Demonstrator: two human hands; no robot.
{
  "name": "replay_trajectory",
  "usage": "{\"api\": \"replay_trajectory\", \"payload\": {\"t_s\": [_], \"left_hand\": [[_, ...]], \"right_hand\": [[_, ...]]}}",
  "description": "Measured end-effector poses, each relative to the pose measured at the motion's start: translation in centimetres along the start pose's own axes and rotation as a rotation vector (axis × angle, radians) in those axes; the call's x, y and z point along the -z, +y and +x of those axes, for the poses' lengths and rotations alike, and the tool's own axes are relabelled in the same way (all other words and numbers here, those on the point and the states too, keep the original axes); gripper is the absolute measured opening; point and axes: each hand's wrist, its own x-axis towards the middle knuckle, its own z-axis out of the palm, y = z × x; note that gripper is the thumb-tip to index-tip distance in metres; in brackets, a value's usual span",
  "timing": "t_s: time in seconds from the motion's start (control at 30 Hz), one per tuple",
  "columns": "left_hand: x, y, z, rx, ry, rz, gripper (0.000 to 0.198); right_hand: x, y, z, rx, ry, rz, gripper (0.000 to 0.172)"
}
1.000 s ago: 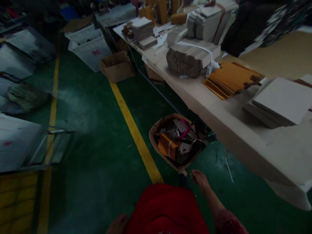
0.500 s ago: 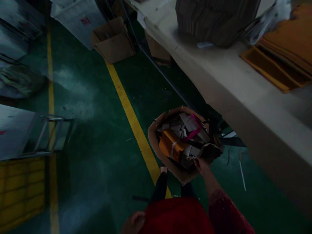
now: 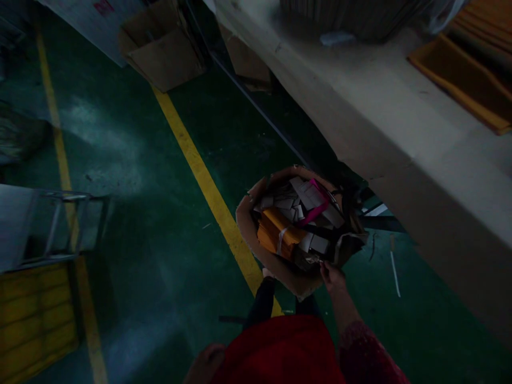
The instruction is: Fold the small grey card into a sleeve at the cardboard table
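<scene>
My right hand (image 3: 333, 278) is at the near rim of a worn cardboard box (image 3: 250, 226) on the floor. Its fingers are pinched together beside crumpled brownish scraps; whatever lies between them is too dark to make out. Inside the box sit a bundle of orange padded envelopes (image 3: 276, 232) with a pale band around it, grey-white cardboard pieces (image 3: 308, 193) and a pink strip (image 3: 314, 213). My left hand (image 3: 206, 362) is low at the bottom edge, beside the red clothing on my lap, away from the box. Shadow and the frame edge hide its fingers.
A long pale table (image 3: 360, 101) runs along the right, carrying a dark stack (image 3: 352, 16) and orange envelopes (image 3: 464, 74). Another cardboard box (image 3: 168, 58) stands farther up the floor. At left are a metal-framed cart (image 3: 60, 229) and a yellow crate (image 3: 36, 320). Yellow lines (image 3: 200, 170) cross the floor.
The view has shifted, so the table and far box sit higher and further left. My right hand stays at the box's rim with fingers pinched. My left hand appears slightly lower left.
</scene>
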Motion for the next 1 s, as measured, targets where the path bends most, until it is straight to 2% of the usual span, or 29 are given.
{"api": "replay_trajectory", "payload": {"t_s": [0.23, 0.37, 0.5, 0.57, 0.67, 0.8, 0.87, 1.0], "left_hand": [[-1.5, 5.6, 1.2, -0.099, -0.084, -0.183, 0.049], [-2.2, 6.8, 1.5, -0.104, -0.109, -0.221, 0.052], [-2.2, 7.7, 1.5, -0.095, -0.117, -0.224, 0.049], [-2.1, 8.7, 1.4, -0.098, -0.116, -0.241, 0.048], [-2.2, 10.6, 1.2, -0.101, -0.113, -0.282, 0.05], [-2.8, 13.5, 0.5, -0.088, -0.138, -0.392, 0.059], [-3.3, 15.0, 0.0, -0.079, -0.173, -0.476, 0.064], [-3.3, 18.5, -1.5, -0.029, -0.307, -0.643, 0.077]], "right_hand": [[3.9, 1.2, -3.3, 0.034, -0.04, 0.109, 0.012], [5.4, 2.1, -5.7, -0.031, -0.066, 0.123, 0.015], [5.6, 3.0, -8.9, -0.119, -0.207, 0.113, 0.016], [5.4, 3.3, -10.9, -0.169, -0.278, 0.098, 0.024], [5.1, 3.7, -14.5, -0.276, -0.385, 0.043, 0.043], [5.3, 4.3, -20.9, -0.417, -0.489, -0.085, 0.056], [5.4, 4.6, -24.5, -0.479, -0.53, -0.146, 0.057], [4.4, 5.2, -30.9, -0.499, -0.782, -0.274, 0.055]]}}
